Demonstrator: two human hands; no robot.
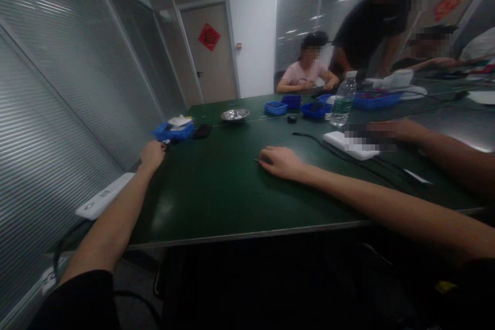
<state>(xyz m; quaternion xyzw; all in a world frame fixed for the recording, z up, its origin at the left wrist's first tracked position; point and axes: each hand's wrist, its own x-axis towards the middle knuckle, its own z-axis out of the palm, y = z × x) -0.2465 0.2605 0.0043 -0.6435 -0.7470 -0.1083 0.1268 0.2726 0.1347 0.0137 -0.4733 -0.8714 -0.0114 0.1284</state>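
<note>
At the left side of the green table (209, 201), my left hand (152, 155) is closed around a small dark thing with a whitish part (166, 143), too blurred to name. Just beyond it stands a blue basket (157, 131) with crumpled white tissue (180, 121) on top. My right hand (280, 162) rests on the tabletop right of the middle, fingers curled. A thin, light-coloured tip (257, 160) sticks out to the left from those fingers; the rest of that thin tool is hidden in the hand.
A shiny metal bowl (235, 115) and a dark phone-like object (202, 130) lie farther back. Small blue trays (276, 109) and a water bottle (342, 103) stand beyond my right hand. White power strips (102, 198) lie at both sides. Another person's arm (444, 147) reaches in from the right.
</note>
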